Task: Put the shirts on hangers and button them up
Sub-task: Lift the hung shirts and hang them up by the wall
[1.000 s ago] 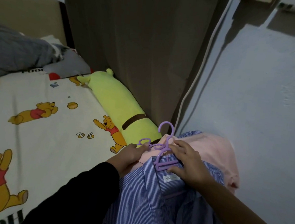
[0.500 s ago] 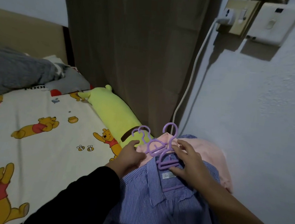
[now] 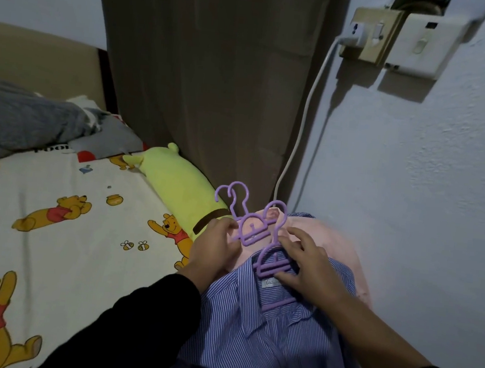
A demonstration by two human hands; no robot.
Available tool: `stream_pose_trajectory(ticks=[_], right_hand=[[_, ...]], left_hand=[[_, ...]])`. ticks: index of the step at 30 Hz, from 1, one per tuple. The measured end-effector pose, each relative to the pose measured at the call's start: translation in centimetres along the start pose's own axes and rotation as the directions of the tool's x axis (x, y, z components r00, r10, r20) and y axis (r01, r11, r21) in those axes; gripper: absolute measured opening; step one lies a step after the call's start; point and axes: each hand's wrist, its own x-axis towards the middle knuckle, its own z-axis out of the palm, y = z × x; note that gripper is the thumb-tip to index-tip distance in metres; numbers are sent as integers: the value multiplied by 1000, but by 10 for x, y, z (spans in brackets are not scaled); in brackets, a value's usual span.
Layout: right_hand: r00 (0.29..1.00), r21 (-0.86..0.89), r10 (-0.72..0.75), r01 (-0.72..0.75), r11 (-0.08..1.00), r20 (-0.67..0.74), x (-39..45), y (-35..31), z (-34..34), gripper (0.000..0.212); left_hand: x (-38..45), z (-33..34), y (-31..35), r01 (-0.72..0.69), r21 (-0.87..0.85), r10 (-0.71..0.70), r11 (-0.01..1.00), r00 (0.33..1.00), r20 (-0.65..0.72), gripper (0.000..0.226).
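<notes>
progress: early, we judge | striped shirt (image 3: 266, 332) on bed, hanger (image 3: 272, 267) at its collar, unbuttoned | right hand (image 3: 306, 265) presses hanger, fingers spread | left hand (image 3: 215, 247) grips spare hangers (image 3: 246, 228) beside collar | pink shirt (image 3: 330, 241) beyond, unhung

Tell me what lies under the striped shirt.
A pink garment shows beyond the striped shirt at its collar end and right edge, so the shirt lies partly on it. How far the pink cloth reaches underneath, and whatever else is below, is covered.
</notes>
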Motion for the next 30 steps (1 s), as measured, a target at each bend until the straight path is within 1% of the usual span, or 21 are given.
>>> stream_pose_trajectory(ticks=[3, 6, 8, 11, 12, 13, 17, 20, 23, 27, 29, 30], right_hand=[[1000, 4, 2, -2, 1000, -4, 0, 3, 0, 76], [1000, -10, -15, 15, 1000, -18, 0, 6, 1, 75], [1000, -13, -15, 15, 1000, -25, 1, 7, 0, 75], [999, 3, -22, 22, 1000, -43, 3, 10, -1, 74], [998, 7, -24, 24, 1000, -50, 3, 11, -2, 74], [998, 14, -24, 25, 1000, -59, 4, 12, -4, 74], [993, 47, -29, 35, 998, -117, 9, 12, -14, 74], [982, 63, -26, 38, 997, -185, 13, 13, -30, 73], [966, 42, -35, 47, 998, -256, 15, 13, -53, 73], [933, -47, -97, 86, 995, -347, 13, 14, -89, 72], [893, -86, -181, 159, 983, -413, 12, 15, -109, 70], [867, -116, -212, 179, 977, -451, 10, 16, -121, 70]], left_hand=[[3, 3, -3, 0, 45, 1, 999, 1000, -24, 37], [6, 7, -4, 23, 130, -17, 991, 999, -46, 30], [9, 9, -4, 19, 161, -7, 987, 997, -77, 32], [11, 6, -1, -101, 195, 139, 976, 971, -193, 32], [10, 4, 3, -135, 193, 173, 972, 965, -196, 30], [8, 1, 8, -152, 184, 185, 971, 966, -182, 29], [8, -8, 20, -137, 184, 150, 973, 987, -58, 27], [16, -19, 28, -125, 96, 118, 988, 991, 68, 23], [22, -35, 50, -124, -49, 130, 991, 982, 140, 17], [27, -62, 90, -183, -184, 207, 966, 970, 124, 10], [29, -78, 112, -227, -257, 260, 939, 960, 102, 3], [29, -86, 123, -257, -285, 295, 923, 950, 98, 4]])
